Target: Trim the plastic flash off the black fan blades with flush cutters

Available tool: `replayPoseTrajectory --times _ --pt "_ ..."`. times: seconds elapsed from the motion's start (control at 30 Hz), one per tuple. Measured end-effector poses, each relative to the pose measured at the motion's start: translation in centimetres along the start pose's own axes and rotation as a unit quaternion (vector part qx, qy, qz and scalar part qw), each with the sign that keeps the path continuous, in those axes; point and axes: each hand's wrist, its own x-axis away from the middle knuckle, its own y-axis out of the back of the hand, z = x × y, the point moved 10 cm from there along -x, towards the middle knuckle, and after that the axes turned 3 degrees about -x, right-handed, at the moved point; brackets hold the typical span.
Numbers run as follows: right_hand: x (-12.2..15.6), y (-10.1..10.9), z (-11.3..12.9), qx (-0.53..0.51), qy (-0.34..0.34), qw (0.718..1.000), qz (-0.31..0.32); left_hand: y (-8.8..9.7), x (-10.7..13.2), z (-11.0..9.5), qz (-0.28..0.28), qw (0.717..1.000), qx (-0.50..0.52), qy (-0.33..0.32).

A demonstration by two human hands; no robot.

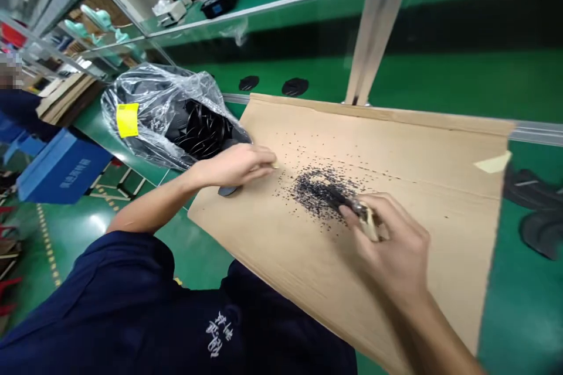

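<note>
My left hand [241, 165] is closed, its fingers pressed together over the left part of a cardboard sheet [417, 258]. Something pale shows at its fingertips; whether it holds anything is hidden. A dark flat piece [227, 191] shows beneath that wrist. My right hand [393, 240] is wrapped round a dark, narrow hand tool [336, 196] with a shiny part by the thumb; blur hides its exact kind. Pale yellowish coverings are on some right fingers. The tool's far end reaches into a scattered pile of small black bits [312, 187] on the cardboard.
A clear plastic bag [153, 85] with glossy black parts [204, 129] and a yellow label lies left. Black curved pieces [539, 234] rest at the right. A metal post [378, 29] rises behind the cardboard. A blue bin [65, 167] stands at the left, near another person [17, 108].
</note>
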Motion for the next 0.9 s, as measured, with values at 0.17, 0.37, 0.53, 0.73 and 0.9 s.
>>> replayPoseTrajectory --times 0.17,0.37,0.53,0.73,0.9 --pt "0.2 0.4 -2.7 -0.036 -0.128 0.99 -0.04 -2.5 7.9 7.2 0.122 0.944 -0.21 0.223" --pt "0.5 0.5 -4.9 -0.06 -0.208 0.975 -0.048 -4.6 9.6 6.0 0.035 0.967 -0.122 0.222" --pt "1.0 -0.3 -6.0 -0.108 -0.275 0.955 -0.012 -2.4 5.2 1.4 -0.158 0.97 0.168 0.081" --pt "2.1 -2.9 -6.1 -0.263 -0.343 0.901 0.039 -2.7 -1.4 -5.6 -0.214 0.909 0.353 -0.055" --pt "2.4 -2.9 -6.3 -0.288 -0.369 0.884 0.013 -3.0 -2.0 -7.4 -0.288 0.914 0.272 -0.085"
